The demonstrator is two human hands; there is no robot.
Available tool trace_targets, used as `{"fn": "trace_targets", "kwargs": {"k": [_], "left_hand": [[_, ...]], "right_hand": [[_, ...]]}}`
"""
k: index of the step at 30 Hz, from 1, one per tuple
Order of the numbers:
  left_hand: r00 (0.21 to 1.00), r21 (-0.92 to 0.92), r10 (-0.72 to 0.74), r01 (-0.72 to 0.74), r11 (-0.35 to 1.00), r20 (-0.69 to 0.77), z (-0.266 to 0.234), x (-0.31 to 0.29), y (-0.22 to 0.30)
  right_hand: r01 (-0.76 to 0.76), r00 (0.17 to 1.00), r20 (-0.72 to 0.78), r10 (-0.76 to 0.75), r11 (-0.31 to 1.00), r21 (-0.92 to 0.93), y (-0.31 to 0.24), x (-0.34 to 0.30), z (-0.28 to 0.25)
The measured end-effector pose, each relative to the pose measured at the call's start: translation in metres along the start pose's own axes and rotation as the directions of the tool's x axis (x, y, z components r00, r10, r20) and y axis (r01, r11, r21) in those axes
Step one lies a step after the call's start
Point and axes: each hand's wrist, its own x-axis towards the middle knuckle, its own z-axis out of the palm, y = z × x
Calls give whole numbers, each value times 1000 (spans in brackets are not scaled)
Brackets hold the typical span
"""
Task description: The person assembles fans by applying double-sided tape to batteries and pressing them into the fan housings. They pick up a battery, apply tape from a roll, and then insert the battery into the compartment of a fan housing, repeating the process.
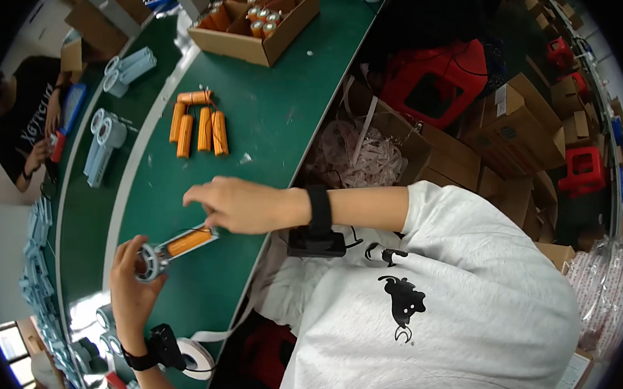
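My left hand (136, 276) is closed around the ring-shaped end of a light grey plastic housing (151, 261). An orange cylindrical battery (190, 240) lies lengthwise in its long, narrow part, with a thin dark wire along it. Over the far end of the housing is my right hand (242, 203), fingers apart and index finger stretched out. Its thumb tip appears to touch the end of the housing beside the battery. Farther up the green table sits a loose group of several orange batteries (205, 129) joined by wires.
A cardboard box (267, 50) of batteries stands at the far end of the green table (281, 113). More grey housings (105, 144) lie beyond the pale divider. A white tape roll (195, 358) is near my left wrist. Across the table, a person's hand (38, 155) holds a red object.
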Motion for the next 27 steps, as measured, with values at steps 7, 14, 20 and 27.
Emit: {"fn": "trace_targets", "kwargs": {"k": [7, 14, 20, 27], "left_hand": [[828, -74, -469, 470, 879, -309, -36, 104, -224], [876, 11, -325, 351, 936, -356, -41, 59, -285], [725, 58, -666, 668, 742, 176, -16, -123, -101], [728, 167, -480, 618, 768, -489, 103, -233, -4]], "right_hand": [[-202, 979, -99, 177, 807, -554, 35, 32, -52], [-371, 902, -326, 284, 895, -248, 47, 31, -51], [-402, 901, -63, 430, 768, -498, 25, 22, -74], [-344, 939, -168, 301, 786, -513, 42, 28, -69]]}}
